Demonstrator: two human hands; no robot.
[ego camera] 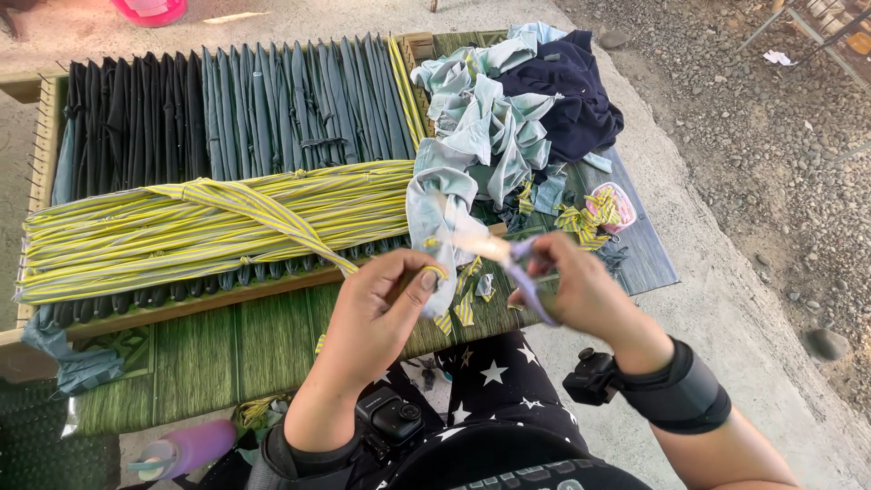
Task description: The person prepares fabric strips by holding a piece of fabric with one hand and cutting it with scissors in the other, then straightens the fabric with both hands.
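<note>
Scissors (517, 263) one pair, one strip (437, 270), two hands

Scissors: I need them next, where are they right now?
In the head view, the scissors are in the right hand, right of centre, blades pointing at the yellow striped strip pinched by the left hand.

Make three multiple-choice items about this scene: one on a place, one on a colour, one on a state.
1. Where does the dark navy cloth lie?
A. top right of the pale blue cloth heap
B. on the gravel
C. under the frame

2. What colour are the horizontal fabric strips on the wooden weaving frame?
A. red
B. yellow with grey stripes
C. white

3. What does the right hand hold?
A. nothing
B. a bottle
C. lilac-handled scissors

A: it tops the heap's right side.
B: the band is yellow-striped.
C: fingers grip the handles.
</note>
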